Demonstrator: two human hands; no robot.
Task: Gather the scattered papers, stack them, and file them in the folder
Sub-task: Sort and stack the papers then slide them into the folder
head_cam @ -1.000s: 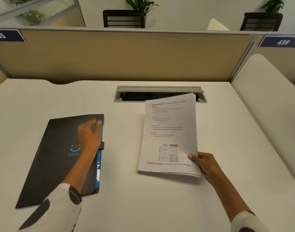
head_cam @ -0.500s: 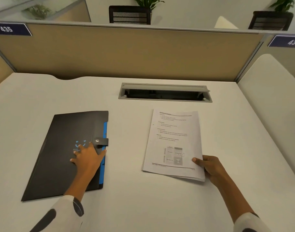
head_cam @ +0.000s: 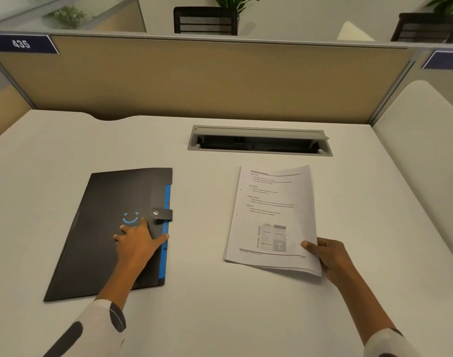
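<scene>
A black folder (head_cam: pixel 109 215) with a blue smile mark, a blue edge and a snap tab lies closed on the white desk at the left. My left hand (head_cam: pixel 138 240) rests flat on its cover just below the tab, fingers spread. A stack of printed papers (head_cam: pixel 271 215) sits to the right, its right side slightly lifted. My right hand (head_cam: pixel 328 256) pinches the stack's near right corner, thumb on top.
A grey cable tray (head_cam: pixel 259 141) is sunk into the white desk (head_cam: pixel 207 305) behind the papers, its lid raised. A tan partition (head_cam: pixel 207 78) closes the back. A white side panel (head_cam: pixel 426 130) stands at the right.
The paper stack came down from a raised tilt to lie nearly flat on the desk. My left hand slid down the folder cover to below the snap tab.
</scene>
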